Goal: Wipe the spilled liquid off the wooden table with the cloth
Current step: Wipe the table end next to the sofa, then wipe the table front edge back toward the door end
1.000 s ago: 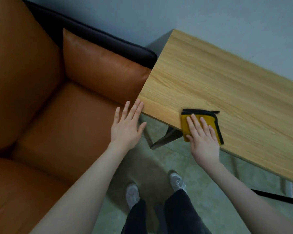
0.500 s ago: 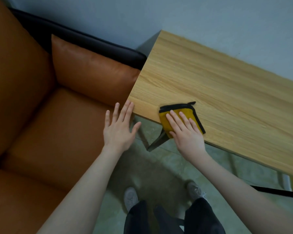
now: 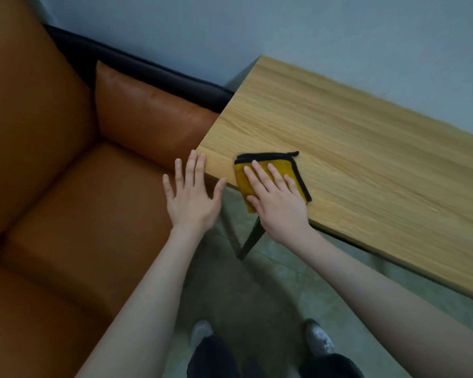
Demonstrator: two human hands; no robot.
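Yellow, black-edged cloth [image 3: 268,170] lies at the wooden table [image 3: 366,165] near corner, frame centre. We press it with right hand [image 3: 277,197], fingers straight. Left hand [image 3: 191,195] hovers just beside, fingers spread.

The bench [image 3: 352,148] is pale wood with a straight grain and a smooth, matt face. The cloth [image 3: 246,177] is soft yellow fabric (its edging black). The sofa [image 3: 74,203] looks like smooth orange leather with a dull sheen.

2 hands [image 3: 193,197], 1 cloth [image 3: 268,166], 1 table [image 3: 366,165], 1 sofa [image 3: 66,186].
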